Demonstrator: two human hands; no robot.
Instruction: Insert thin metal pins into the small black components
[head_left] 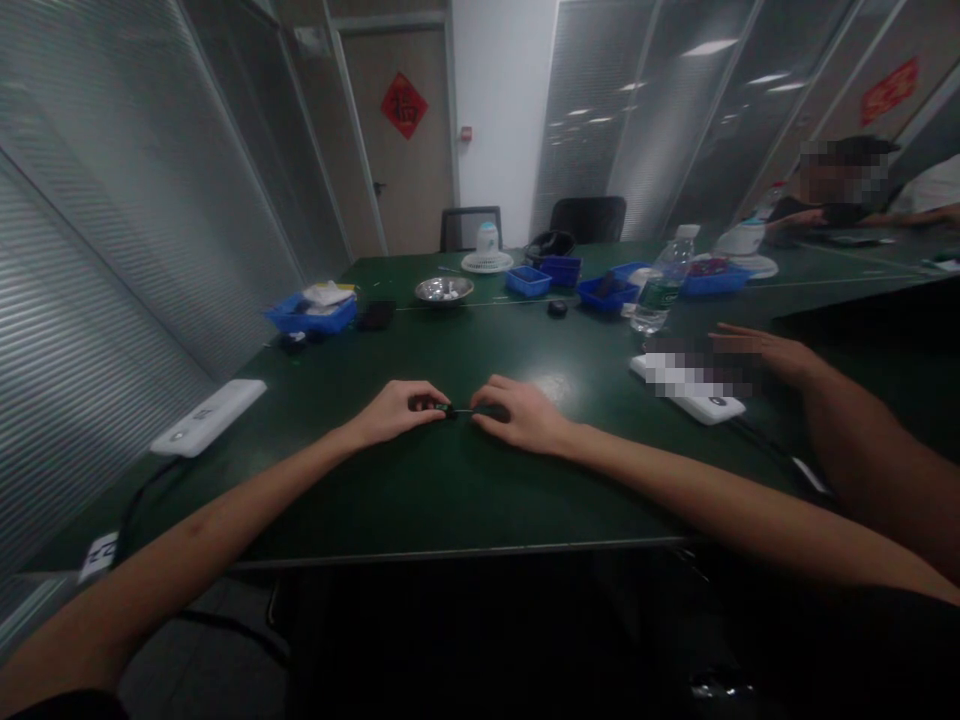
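Both my hands rest low over the green table (330, 510), facing each other. Pinched in the fingertips of my left hand (394, 412) is a small black part (450, 410) with a bit of green on it. My right hand (523, 415) is closed around the dark handle of what looks like a small screwdriver (491, 411). Its thin metal shaft points left and meets the black part, or nearly so; the exact contact is too small to tell.
Long white devices with cables, one at left (214, 415) and one at right (705, 400), lie on the table. Another person's hand (772, 355) is by the right one. Farther back are a metal bowl (444, 303), a blue tray (330, 318), more blue trays and a water bottle (664, 285).
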